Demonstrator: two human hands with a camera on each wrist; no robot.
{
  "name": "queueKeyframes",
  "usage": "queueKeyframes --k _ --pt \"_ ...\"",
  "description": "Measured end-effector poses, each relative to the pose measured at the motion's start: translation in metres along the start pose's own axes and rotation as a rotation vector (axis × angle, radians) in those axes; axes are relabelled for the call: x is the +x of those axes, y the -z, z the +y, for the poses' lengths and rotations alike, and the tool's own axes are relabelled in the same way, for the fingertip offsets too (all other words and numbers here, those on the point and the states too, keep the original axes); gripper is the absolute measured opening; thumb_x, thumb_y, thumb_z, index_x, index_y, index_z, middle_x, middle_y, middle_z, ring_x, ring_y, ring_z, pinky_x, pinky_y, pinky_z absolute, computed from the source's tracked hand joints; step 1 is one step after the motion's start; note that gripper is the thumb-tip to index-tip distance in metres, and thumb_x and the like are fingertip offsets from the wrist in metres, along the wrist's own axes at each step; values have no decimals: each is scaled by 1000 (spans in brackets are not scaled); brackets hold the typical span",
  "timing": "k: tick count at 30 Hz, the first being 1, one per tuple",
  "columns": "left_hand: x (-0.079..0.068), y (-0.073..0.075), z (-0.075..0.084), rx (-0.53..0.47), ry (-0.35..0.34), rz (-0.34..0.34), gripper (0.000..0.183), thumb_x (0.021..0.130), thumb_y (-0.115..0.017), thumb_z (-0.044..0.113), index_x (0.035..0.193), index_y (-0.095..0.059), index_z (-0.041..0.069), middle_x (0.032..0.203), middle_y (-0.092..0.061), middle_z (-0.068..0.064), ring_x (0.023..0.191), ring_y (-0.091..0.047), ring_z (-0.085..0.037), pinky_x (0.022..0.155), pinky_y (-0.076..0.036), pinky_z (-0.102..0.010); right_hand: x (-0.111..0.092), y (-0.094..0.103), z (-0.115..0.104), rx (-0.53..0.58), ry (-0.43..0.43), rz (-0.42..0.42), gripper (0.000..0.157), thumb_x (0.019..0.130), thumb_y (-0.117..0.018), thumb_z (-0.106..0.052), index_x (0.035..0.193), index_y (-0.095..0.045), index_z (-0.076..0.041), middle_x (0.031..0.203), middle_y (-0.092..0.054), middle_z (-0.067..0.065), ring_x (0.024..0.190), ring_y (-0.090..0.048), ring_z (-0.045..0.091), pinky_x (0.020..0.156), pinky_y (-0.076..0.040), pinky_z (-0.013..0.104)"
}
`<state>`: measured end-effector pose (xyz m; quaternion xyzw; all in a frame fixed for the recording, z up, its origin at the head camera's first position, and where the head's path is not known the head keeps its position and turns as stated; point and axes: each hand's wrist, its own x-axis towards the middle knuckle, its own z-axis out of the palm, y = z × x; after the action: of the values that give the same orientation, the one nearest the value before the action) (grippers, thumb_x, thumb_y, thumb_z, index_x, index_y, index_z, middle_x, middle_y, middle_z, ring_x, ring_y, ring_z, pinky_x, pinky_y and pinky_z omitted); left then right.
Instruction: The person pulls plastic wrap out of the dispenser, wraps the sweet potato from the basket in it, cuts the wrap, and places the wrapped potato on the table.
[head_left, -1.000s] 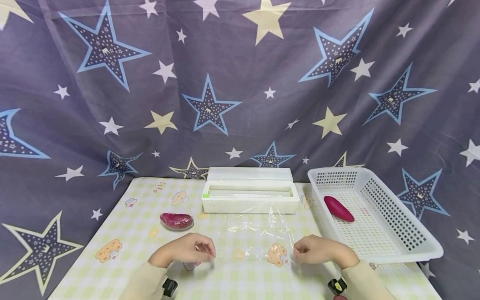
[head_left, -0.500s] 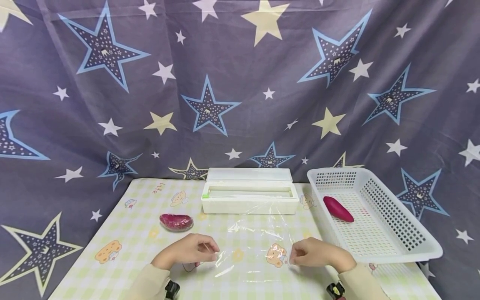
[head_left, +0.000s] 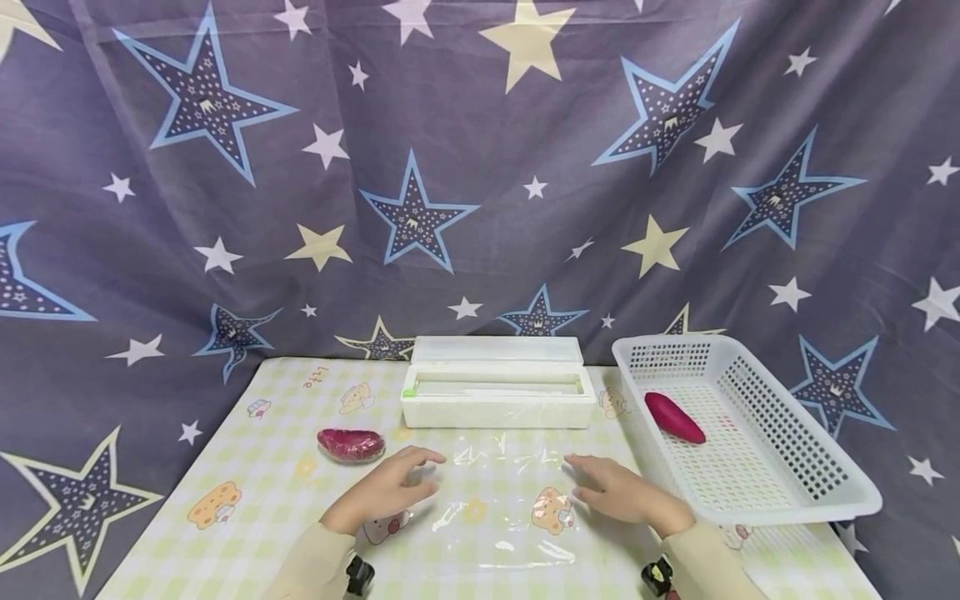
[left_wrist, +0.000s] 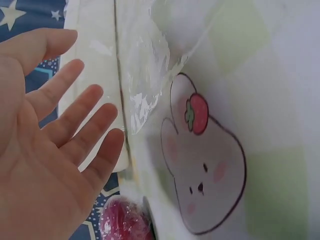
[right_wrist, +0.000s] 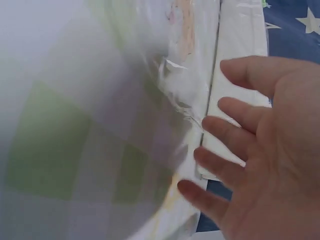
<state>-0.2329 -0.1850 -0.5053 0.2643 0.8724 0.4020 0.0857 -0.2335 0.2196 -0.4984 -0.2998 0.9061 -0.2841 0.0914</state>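
A clear sheet of plastic wrap point(head_left: 504, 508) lies on the checked tablecloth, running from the front of a white wrap dispenser box point(head_left: 498, 410) whose lid stands raised. At the sheet's left side is my left hand point(head_left: 390, 487), fingers spread and holding nothing. My right hand point(head_left: 618, 492) hovers at the right side, its fingers likewise apart with nothing between them. Both wrist views show bare palms, with crinkled wrap point(left_wrist: 147, 75) beyond the fingers. Left of the box rests a purple sweet potato wrapped in film point(head_left: 351, 445).
On the right stands a white perforated basket point(head_left: 787, 417) with an unwrapped purple sweet potato point(head_left: 675, 417) inside it. A star-patterned curtain point(head_left: 480, 167) hangs behind the table. The tablecloth point(head_left: 262, 467) carries printed cartoon figures.
Both hands have let go of the wrap's near corners, opened their fingers and moved up toward the box. The sheet has settled flat on the table.
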Motion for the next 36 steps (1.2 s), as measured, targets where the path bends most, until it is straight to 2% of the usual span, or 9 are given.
queueKeyframes --k 7,10,14,18,23,29,36 --pt "7 -5 -3 33 19 38 41 99 -64 19 136 -56 5 137 -54 -16 127 -50 -41 104 -40 -61 2 -6 9 -19 -118 32 54 96 -65 -16 142 -49 8 142 -50 27 132 -44 48 110 -32 61" --pt "9 -5 -3 38 21 57 40 99 -64 17 136 -56 4 137 -55 -17 126 -51 -41 104 -41 -60 2 -4 6 -16 -123 34 55 96 -65 -16 142 -47 9 143 -50 28 133 -43 49 111 -31 61" --pt "12 -5 0 45 20 69 40 99 -63 17 137 -56 4 138 -55 -16 126 -51 -42 104 -41 -59 2 5 -2 -46 -81 40 55 96 -64 -15 142 -46 10 142 -50 29 131 -44 49 110 -33 61" --pt "13 -1 7 35 16 86 40 101 -61 21 138 -56 8 142 -53 -15 128 -50 -41 105 -40 -60 2 21 -15 -58 -34 61 55 97 -63 -17 143 -46 8 142 -50 28 131 -44 50 109 -33 62" --pt "14 7 17 51 -34 129 39 100 -62 19 138 -56 10 143 -53 -15 126 -51 -42 102 -43 -60 1 43 -25 -85 3 101 55 98 -62 -20 144 -46 5 143 -51 25 132 -44 48 109 -34 61" --pt "14 20 25 83 -66 189 40 98 -66 22 137 -58 16 139 -57 -5 123 -54 -36 95 -49 -53 -3 68 -25 -82 6 148 56 99 -64 -22 145 -46 4 145 -48 26 135 -40 48 109 -33 62" --pt "13 31 25 82 -87 234 42 96 -69 20 137 -59 15 135 -59 -4 119 -57 -33 93 -48 -49 -9 102 -21 -77 23 232 55 100 -63 -19 146 -45 5 147 -46 26 134 -42 47 109 -33 62"
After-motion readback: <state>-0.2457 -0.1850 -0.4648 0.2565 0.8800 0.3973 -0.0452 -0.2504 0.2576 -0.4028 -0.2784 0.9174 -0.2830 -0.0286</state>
